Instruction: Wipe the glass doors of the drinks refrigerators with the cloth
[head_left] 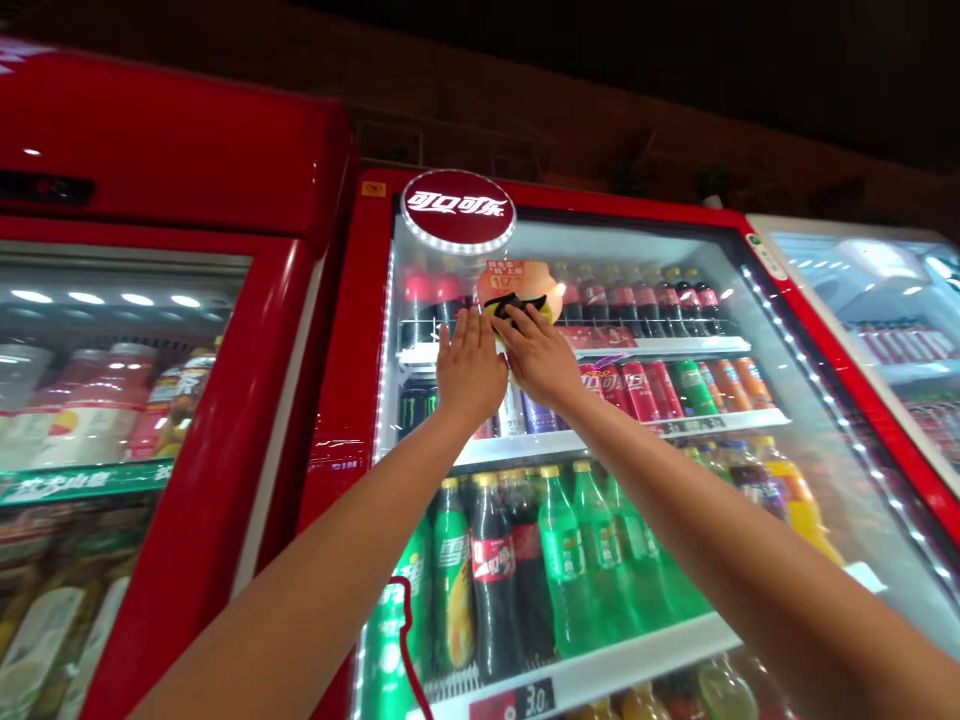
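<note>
Both arms reach up and forward to the glass door (660, 240) of a red drinks fridge. My left hand (472, 368) lies flat against the door with its fingers stretched upward. Beside it, my right hand (536, 352) leans inward, fingers spread over the lower edge of an orange sticker (517, 277). The sticker has a black and yellow part at its bottom, partly hidden by the fingertips. The two hands almost touch at the index fingers. I see no object gripped in either one.
A round red lit sign (459, 211) sits above the sticker. Behind the glass are cola bottles (493, 570), green bottles (562, 560) and red cans (639, 390) on shelves. Another red fridge (172, 170) stands left, a white-framed one (885, 265) right.
</note>
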